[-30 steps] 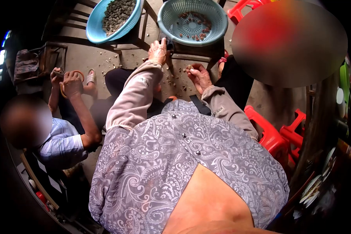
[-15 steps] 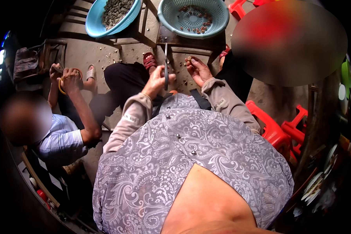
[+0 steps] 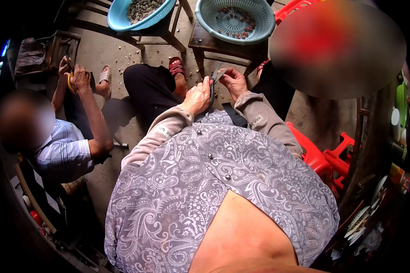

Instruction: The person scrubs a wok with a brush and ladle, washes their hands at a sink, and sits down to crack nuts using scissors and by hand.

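My left hand (image 3: 197, 98) is closed round the dark handles of a pair of scissors (image 3: 212, 93). Their grey blades point up and to the right, spread apart, with the tips right at the fingers of my right hand (image 3: 234, 84). That hand is pinched at the blades; a small brown nut-like piece showed in it earlier, but now the blades and fingers mostly hide it. Beyond my hands a pale blue-green plastic basket (image 3: 205, 22) holds scattered reddish-brown pieces. To its left, a light blue basin (image 3: 118, 22) contains a heap of greyish nut-like pieces (image 3: 143, 10).
Wooden stools (image 3: 232, 52) bear the basket and the basin. Shell bits lie on the concrete floor (image 3: 155, 52). At left, a person in a striped shirt (image 3: 68, 152) holds a yellow-handled tool (image 3: 70, 83). Red plastic stools (image 3: 312, 152) stand at my right; another person is blurred at upper right.
The scissors have tilted to the right and their blades have spread. Both hands have come closer together, bringing the blades to my right fingers. The view has shifted slightly.
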Demonstrator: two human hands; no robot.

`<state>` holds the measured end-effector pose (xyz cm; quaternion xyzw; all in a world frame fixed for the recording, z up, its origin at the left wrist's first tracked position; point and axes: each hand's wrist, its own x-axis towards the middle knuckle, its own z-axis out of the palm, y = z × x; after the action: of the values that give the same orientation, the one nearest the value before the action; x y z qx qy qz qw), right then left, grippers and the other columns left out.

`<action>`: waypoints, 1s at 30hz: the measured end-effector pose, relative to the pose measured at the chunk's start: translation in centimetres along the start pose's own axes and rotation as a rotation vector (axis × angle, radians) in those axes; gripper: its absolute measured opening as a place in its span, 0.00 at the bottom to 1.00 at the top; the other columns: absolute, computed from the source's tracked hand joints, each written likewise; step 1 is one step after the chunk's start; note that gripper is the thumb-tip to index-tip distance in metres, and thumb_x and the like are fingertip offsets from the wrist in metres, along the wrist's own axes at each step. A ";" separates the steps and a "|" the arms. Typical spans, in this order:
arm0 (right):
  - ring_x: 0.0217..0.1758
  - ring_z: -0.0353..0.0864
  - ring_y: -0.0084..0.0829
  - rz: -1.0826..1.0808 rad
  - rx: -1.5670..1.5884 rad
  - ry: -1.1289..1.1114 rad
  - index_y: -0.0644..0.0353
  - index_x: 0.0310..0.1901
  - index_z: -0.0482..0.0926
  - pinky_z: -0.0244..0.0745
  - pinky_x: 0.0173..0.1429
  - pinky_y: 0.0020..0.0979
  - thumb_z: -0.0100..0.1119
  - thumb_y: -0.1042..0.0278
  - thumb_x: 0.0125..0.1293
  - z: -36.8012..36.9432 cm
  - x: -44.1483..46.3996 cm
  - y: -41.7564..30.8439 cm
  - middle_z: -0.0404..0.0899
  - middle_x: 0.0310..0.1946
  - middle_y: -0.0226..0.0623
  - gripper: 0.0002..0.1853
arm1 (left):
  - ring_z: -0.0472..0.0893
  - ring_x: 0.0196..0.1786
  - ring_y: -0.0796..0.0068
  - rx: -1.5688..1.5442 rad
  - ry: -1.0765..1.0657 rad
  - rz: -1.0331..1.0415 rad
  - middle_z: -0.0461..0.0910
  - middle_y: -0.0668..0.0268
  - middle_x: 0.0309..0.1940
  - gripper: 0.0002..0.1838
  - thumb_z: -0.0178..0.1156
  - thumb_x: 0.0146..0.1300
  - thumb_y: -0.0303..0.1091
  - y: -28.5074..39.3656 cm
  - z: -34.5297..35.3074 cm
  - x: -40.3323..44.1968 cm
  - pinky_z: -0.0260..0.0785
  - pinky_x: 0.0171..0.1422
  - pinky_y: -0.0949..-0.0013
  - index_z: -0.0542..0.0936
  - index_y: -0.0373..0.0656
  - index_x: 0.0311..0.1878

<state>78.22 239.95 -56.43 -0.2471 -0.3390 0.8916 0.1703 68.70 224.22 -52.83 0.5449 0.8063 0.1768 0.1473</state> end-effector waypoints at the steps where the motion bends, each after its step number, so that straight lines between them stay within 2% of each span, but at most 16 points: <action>1: 0.40 0.80 0.23 -0.028 -0.013 -0.022 0.58 0.41 0.77 0.77 0.48 0.26 0.56 0.80 0.61 0.0 0.0 0.0 0.80 0.39 0.29 0.07 | 0.79 0.32 0.45 0.029 -0.002 -0.007 0.76 0.44 0.32 0.24 0.45 0.64 0.33 0.2 0.0 0.1 0.72 0.38 0.51 0.58 0.28 0.59; 4: 0.40 0.80 0.24 -0.103 -0.162 -0.010 0.60 0.39 0.77 0.77 0.48 0.28 0.56 0.82 0.61 -0.5 0.1 0.2 0.80 0.40 0.30 0.07 | 0.79 0.31 0.44 -0.005 0.025 -0.007 0.77 0.45 0.30 0.19 0.44 0.64 0.30 0.4 0.8 0.2 0.73 0.36 0.51 0.61 0.29 0.55; 7: 0.38 0.80 0.24 -0.121 -0.243 0.008 0.62 0.39 0.77 0.78 0.46 0.28 0.56 0.82 0.59 -1.1 0.4 0.7 0.81 0.38 0.32 0.07 | 0.78 0.38 0.44 -0.068 -0.140 -0.075 0.77 0.41 0.33 0.24 0.49 0.61 0.29 0.0 1.2 0.4 0.70 0.41 0.51 0.58 0.27 0.58; 13: 0.35 0.80 0.25 -0.100 -0.394 0.085 0.65 0.37 0.79 0.77 0.44 0.27 0.60 0.81 0.56 -1.8 0.9 1.7 0.81 0.33 0.34 0.07 | 0.78 0.37 0.41 -0.190 -0.154 -0.015 0.77 0.41 0.29 0.22 0.53 0.60 0.31 -0.6 2.2 -0.3 0.68 0.38 0.49 0.60 0.27 0.52; 16: 0.35 0.80 0.25 -0.073 -0.478 0.105 0.65 0.37 0.80 0.77 0.43 0.26 0.61 0.81 0.55 -1.4 0.7 1.7 0.81 0.32 0.34 0.07 | 0.79 0.36 0.42 -0.312 -0.210 -0.106 0.77 0.42 0.29 0.22 0.56 0.58 0.33 -1.0 3.0 -0.5 0.69 0.38 0.50 0.62 0.28 0.49; 19: 0.29 0.78 0.23 -0.097 -0.508 0.163 0.65 0.33 0.81 0.75 0.37 0.25 0.63 0.79 0.54 -1.2 1.2 2.8 0.81 0.27 0.33 0.04 | 0.78 0.39 0.39 -0.465 -0.279 -0.195 0.78 0.40 0.33 0.18 0.52 0.60 0.35 -0.2 2.1 -0.7 0.69 0.42 0.47 0.64 0.28 0.45; 22: 0.29 0.78 0.22 -0.086 -0.649 0.174 0.64 0.33 0.81 0.74 0.36 0.25 0.64 0.77 0.54 -1.3 1.7 3.7 0.81 0.26 0.32 0.04 | 0.81 0.34 0.53 -0.571 -0.183 -0.339 0.77 0.45 0.27 0.19 0.54 0.55 0.33 0.2 2.9 -0.3 0.70 0.36 0.56 0.65 0.30 0.46; 23: 0.30 0.78 0.21 -0.096 -0.726 0.165 0.63 0.34 0.81 0.73 0.36 0.24 0.64 0.74 0.56 -1.9 1.7 4.0 0.81 0.27 0.30 0.05 | 0.81 0.34 0.55 -0.655 -0.225 -0.347 0.77 0.46 0.28 0.20 0.54 0.55 0.33 0.3 2.9 -0.3 0.71 0.35 0.57 0.65 0.30 0.47; 25: 0.31 0.78 0.21 -0.046 -0.513 0.154 0.62 0.36 0.81 0.73 0.36 0.22 0.64 0.73 0.57 -1.8 1.9 3.5 0.81 0.28 0.29 0.06 | 0.80 0.32 0.61 -0.831 -0.323 -0.367 0.77 0.49 0.28 0.21 0.53 0.54 0.34 0.0 1.4 0.2 0.71 0.34 0.58 0.65 0.30 0.48; 28: 0.36 0.80 0.22 0.132 -0.085 0.155 0.60 0.40 0.79 0.76 0.39 0.20 0.62 0.73 0.61 -1.5 1.6 2.5 0.80 0.33 0.30 0.07 | 0.81 0.32 0.60 -1.380 -0.137 -0.760 0.78 0.47 0.31 0.25 0.53 0.55 0.36 1.4 0.4 -0.8 0.73 0.36 0.61 0.63 0.31 0.53; 30: 0.37 0.80 0.23 0.195 0.141 0.077 0.59 0.41 0.79 0.78 0.40 0.21 0.60 0.75 0.62 -2.0 1.0 2.4 0.80 0.34 0.31 0.06 | 0.80 0.33 0.57 -1.036 -0.168 -0.547 0.77 0.48 0.31 0.26 0.54 0.56 0.36 -1.0 2.2 -1.4 0.72 0.39 0.59 0.62 0.34 0.57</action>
<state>78.18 239.81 -59.72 -0.3002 -0.2429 0.9155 0.1126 69.31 222.81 -55.19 0.1866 0.7115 0.4593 0.4979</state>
